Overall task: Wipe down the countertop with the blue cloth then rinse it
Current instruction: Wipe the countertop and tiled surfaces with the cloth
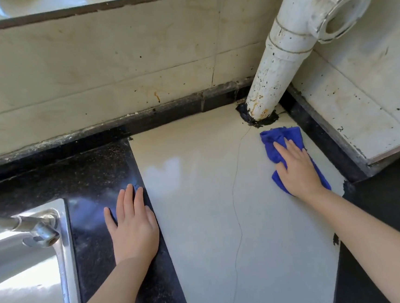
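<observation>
Head view: one blue cloth (pixel 291 153) under right hand (pixel 294 167); left hand (pixel 133 227) flat on countertop (pixel 198 199).

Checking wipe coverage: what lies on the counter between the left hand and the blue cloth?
In the head view, only bare cream countertop with a thin crack separates the left hand from the blue cloth under the right hand.

White pipe (pixel 280 55), steel sink (pixel 23 275), tap (pixel 31 226)

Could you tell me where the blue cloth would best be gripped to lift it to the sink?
Probably the bunched far end of the blue cloth, from above: the right hand presses flat on its middle, while the folds there stand up for fingers to pinch.
</observation>
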### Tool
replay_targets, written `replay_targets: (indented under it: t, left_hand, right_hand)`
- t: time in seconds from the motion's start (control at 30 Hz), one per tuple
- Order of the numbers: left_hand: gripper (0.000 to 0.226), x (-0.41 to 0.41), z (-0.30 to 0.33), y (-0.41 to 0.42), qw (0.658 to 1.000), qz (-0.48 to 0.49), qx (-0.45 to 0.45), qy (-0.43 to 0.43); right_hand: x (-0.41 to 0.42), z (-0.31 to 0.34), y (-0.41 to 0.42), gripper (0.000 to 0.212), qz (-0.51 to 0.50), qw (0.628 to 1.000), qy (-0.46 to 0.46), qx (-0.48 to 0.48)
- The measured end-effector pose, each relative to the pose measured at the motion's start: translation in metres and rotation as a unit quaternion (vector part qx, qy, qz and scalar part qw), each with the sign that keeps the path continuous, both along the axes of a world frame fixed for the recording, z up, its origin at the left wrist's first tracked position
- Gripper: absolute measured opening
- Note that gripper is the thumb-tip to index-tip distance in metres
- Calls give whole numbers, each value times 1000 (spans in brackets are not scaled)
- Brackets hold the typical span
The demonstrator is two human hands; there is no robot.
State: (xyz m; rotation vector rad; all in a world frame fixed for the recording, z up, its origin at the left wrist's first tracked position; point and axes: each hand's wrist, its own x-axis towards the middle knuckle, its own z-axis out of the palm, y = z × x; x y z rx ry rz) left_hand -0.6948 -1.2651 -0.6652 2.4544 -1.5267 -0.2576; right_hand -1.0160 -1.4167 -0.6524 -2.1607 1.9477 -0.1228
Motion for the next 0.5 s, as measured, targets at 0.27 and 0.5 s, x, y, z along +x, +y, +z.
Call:
replay_targets:
  t: [0.27, 0.5]
  left_hand:
    - [60, 0, -1, -1, 1000, -5, 8, -26]
    - [57, 1, -3, -1, 1000, -7, 10, -27]
  right_hand:
    - [82, 0, 12, 52, 137, 988, -66, -21]
    - [130, 2, -72, 49, 101, 993, -64, 1]
